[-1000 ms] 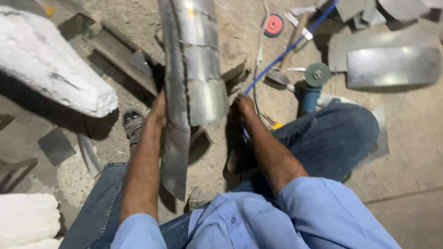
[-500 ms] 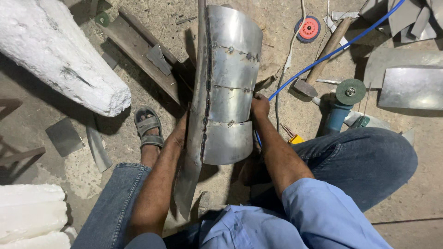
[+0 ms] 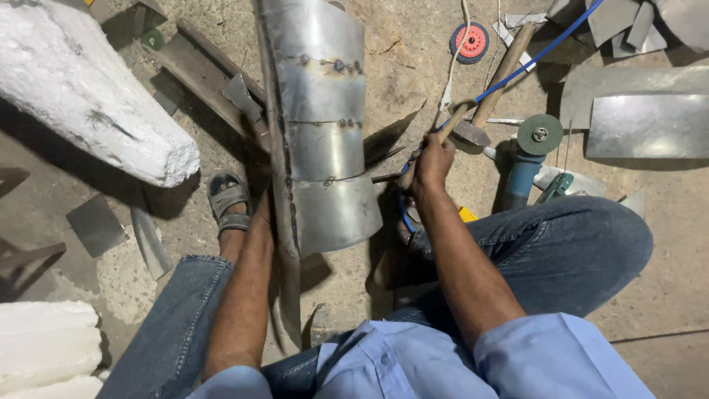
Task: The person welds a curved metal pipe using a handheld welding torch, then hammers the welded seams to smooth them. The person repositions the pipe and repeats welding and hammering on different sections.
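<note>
A curved steel sheet piece [image 3: 321, 133] with tack-welded seams stands tilted on the floor between my legs. My left hand [image 3: 258, 210] grips its left edge from behind, with the fingers mostly hidden by the metal. My right hand [image 3: 432, 159] is off the sheet, a little to its right, closed on a welding holder fed by a blue cable [image 3: 532, 55]. A thin rod [image 3: 384, 177] sticks out from the hand toward the sheet's right edge. A wooden-handled hammer [image 3: 473, 133] lies just beyond the right hand.
An angle grinder [image 3: 526, 166] with a green disc lies to the right, and a red disc [image 3: 470, 41] farther off. Flat metal sheets [image 3: 650, 125] lie at far right. White foam blocks [image 3: 88, 96] sit at left. A steel bar [image 3: 207, 66] and my sandalled foot [image 3: 229, 199] are beside the sheet.
My right hand has let go of the sheet's right edge and moved right to close on the welding holder. My left hand still holds the sheet.
</note>
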